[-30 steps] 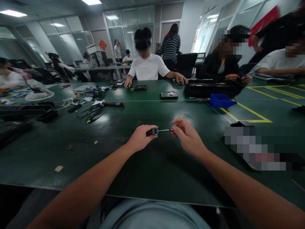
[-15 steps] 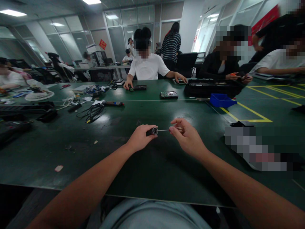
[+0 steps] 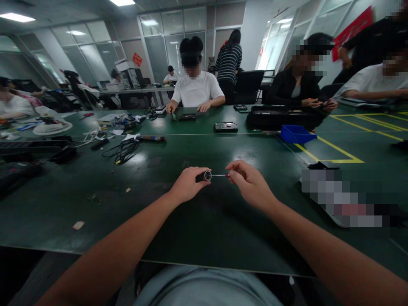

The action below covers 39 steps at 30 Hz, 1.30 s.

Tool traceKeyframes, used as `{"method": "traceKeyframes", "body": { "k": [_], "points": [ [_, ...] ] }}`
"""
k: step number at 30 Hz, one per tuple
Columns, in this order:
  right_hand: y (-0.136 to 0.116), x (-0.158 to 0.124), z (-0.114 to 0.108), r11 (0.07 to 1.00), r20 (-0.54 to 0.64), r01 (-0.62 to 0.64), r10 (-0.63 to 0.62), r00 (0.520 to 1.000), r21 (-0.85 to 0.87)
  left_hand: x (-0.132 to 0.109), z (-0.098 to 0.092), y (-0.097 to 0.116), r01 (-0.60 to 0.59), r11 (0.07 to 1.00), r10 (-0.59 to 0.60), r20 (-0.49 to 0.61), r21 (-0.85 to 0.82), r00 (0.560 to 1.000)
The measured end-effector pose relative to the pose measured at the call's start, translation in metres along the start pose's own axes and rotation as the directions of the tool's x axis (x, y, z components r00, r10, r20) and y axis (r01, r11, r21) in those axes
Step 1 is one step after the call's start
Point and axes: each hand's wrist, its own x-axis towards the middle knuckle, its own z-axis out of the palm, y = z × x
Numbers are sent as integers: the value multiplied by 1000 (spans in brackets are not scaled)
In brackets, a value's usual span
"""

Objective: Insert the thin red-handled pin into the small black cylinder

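Across the last half-second your right hand [image 3: 251,187] had curled tighter, pinching the red tip of the thin rod [image 3: 218,174]. Your left hand [image 3: 188,183] gripped the black handle [image 3: 204,176]; the rod stuck out of its end toward 3 o'clock, joined, it seemed, but not released. Beneath lay the green table [image 3: 191,238] — cables [image 3: 123,151] at 10 o'clock, blue tray [image 3: 296,134] at 2 o'clock, in a glass-walled office.

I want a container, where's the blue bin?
Head view: the blue bin sits right of centre on the green table, in front of the black case.
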Motion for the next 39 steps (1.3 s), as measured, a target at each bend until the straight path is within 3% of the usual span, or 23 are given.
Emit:
{"method": "traceKeyframes", "body": {
  "k": [6, 9, 17, 22, 25, 26, 32, 39],
  "points": [
    [-3, 0, 0, 999, 22, -39, 39, 999, 29, 0, -1, 2, 14, 1000, -14, 14, 9, 1000],
    [-2, 0, 0, 996, -22, -66, 67, 997, 56, 0, -2, 4, 22, 1000, -22, 20, 9, 1000],
    [7, 4, 8, 952, -130, -22, 65, 989, 306, 0, -2, 5, 7, 1000, -7, 16, 28, 1000],
    [18, 13, 10, 860, -196, -117, 243, 950, 497, 5, -1, 6, -125, 988, 124, 21, 89, 992],
    [25, 19, 7, 758, -64, -251, 359, 931, 601, 8, -2, 8, -136, 981, 131, 50, 137, 990],
    [27, 20, 6, 760, -48, -265, 362, 931, 593, 8, -3, 8, -129, 981, 121, 58, 146, 991],
    [29, 17, 7, 870, -216, -133, 262, 941, 475, 7, -2, 6, -67, 988, 59, 60, 141, 996],
    [22, 12, 6, 943, -245, -72, 158, 957, 325, 6, -1, 7, -67, 988, 56, 85, 139, 995]
  ]
}}
